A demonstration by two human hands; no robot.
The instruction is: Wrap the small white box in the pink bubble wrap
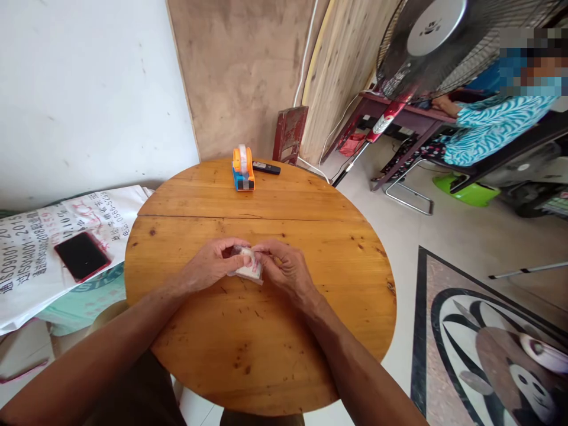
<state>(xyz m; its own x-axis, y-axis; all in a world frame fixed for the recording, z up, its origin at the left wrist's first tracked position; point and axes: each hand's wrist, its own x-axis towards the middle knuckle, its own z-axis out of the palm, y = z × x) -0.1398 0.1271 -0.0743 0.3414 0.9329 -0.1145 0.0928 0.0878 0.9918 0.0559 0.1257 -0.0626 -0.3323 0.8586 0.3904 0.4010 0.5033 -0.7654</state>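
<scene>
A small whitish packet [249, 271] with pink marks, seemingly in clear wrapping, is held low over the middle of the round wooden table [266, 343]. My left hand [219, 258] grips its left side, thumb lying across the top face. At the packet's upper right edge, the fingertips of my right hand [286, 266] pinch together. Whether they hold the wrapping or the packet itself is too small to tell. Farther back on the table stands an orange and blue tape dispenser [242, 168] with a roll in it. Beside that lies a black remote-like object [266, 168].
A phone [82, 255] lies on printed white sacks [26, 254] left of the table. Behind the table are a wall and a dark red wooden chair back [289, 135]. A standing fan [432, 35] is at upper right, with a seated person [497, 127] beyond it.
</scene>
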